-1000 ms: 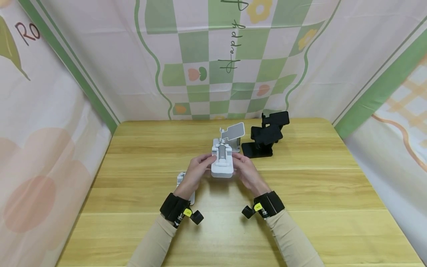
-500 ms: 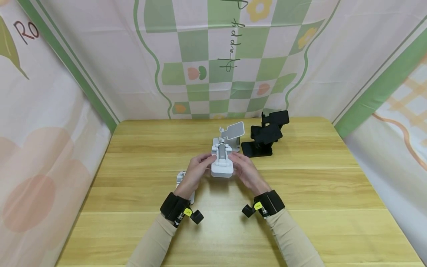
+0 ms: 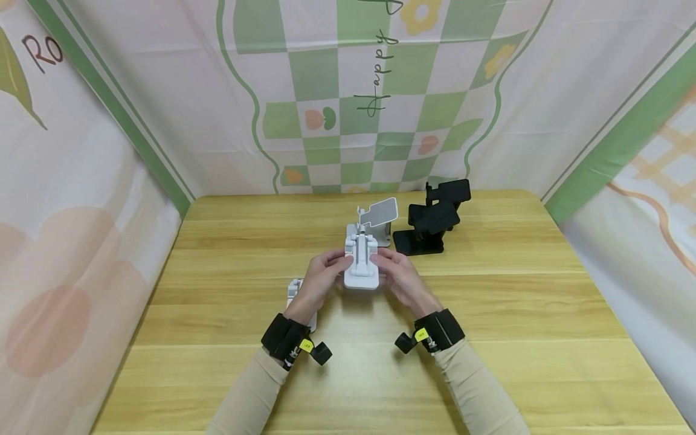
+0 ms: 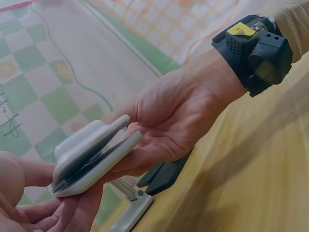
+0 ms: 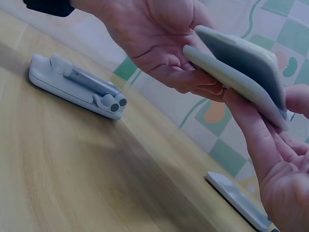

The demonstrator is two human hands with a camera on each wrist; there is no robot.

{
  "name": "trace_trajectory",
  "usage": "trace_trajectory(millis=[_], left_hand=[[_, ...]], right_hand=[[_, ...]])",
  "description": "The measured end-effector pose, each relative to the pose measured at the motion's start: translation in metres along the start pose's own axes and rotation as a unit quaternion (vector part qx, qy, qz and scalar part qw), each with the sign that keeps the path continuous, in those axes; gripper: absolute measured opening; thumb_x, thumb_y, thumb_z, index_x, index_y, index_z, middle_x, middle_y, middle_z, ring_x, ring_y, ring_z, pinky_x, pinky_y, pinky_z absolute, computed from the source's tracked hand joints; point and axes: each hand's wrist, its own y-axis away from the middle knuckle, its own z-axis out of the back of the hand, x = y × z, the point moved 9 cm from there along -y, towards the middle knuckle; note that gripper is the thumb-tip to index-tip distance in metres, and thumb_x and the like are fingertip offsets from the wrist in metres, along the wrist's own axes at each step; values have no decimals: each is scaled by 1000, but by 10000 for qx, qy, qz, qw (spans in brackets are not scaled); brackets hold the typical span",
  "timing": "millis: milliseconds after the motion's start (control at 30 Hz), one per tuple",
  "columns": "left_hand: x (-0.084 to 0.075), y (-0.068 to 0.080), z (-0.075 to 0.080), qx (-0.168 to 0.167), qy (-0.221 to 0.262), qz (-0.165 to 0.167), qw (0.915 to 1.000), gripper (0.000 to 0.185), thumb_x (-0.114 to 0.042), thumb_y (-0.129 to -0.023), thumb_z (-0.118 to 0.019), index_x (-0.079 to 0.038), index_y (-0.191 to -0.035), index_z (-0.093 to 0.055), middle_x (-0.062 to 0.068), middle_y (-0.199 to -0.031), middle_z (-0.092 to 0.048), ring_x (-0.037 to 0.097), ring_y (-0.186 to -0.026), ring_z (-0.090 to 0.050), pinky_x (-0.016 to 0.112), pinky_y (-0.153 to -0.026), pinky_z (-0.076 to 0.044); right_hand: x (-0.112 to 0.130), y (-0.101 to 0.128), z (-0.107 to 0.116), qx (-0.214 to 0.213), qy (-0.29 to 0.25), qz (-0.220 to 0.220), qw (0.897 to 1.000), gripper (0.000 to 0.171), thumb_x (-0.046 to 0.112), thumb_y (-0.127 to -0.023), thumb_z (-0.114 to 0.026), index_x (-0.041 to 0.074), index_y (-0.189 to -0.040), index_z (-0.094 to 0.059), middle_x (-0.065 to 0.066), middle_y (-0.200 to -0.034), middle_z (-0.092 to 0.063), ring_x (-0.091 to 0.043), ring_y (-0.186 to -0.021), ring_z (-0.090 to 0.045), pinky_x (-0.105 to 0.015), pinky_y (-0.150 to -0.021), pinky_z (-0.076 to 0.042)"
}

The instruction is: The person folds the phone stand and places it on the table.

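My left hand (image 3: 318, 281) and right hand (image 3: 403, 279) hold a white folding phone stand (image 3: 361, 278) above the table, one hand at each side. Both thumbs lie on its upper face, fingers curled beneath. In the left wrist view, the phone stand (image 4: 96, 154) shows two nearly parallel plates with a narrow dark gap between them. A second white phone stand (image 5: 72, 84) lies folded on the table, partly hidden under my left wrist in the head view. Just behind the held stand, another white phone stand (image 3: 382, 212) stands unfolded with its grey pad tilted up.
Two black phone stands, a nearer one (image 3: 435, 219) and a farther one (image 3: 455, 191), stand unfolded at the back right of the wooden table (image 3: 544, 302). A patterned cloth (image 3: 321, 90) hangs behind the table's far edge.
The held phone stand has tilted slightly, so its thick front edge now shows less. My right thumb has moved from its side onto its upper face. Other stands have not moved.
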Motion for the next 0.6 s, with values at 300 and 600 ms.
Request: trace_trajectory(millis=[300,600], left_hand=[[3,0,0,0,-50,-9,10000,45,-19,-101,-66,1,-141,-59,18,-130,-67,20,-107,-66,28,-85,-54],[6,-1,2,-91,-154,-5,9998,44,-18,-101,-66,1,-141,-59,18,-131,-67,24,-112,-66,30,-87,-55]], right_hand=[[-3,0,-1,-26,32,6,10000,51,10,-107,-53,-13,-150,-38,0,-115,-71,-13,-99,-71,-31,-84,-62],[-7,-1,0,-62,124,-18,9999,51,11,-107,-53,-12,-151,-38,-4,-119,-70,-14,-100,-71,-32,-86,-61]])
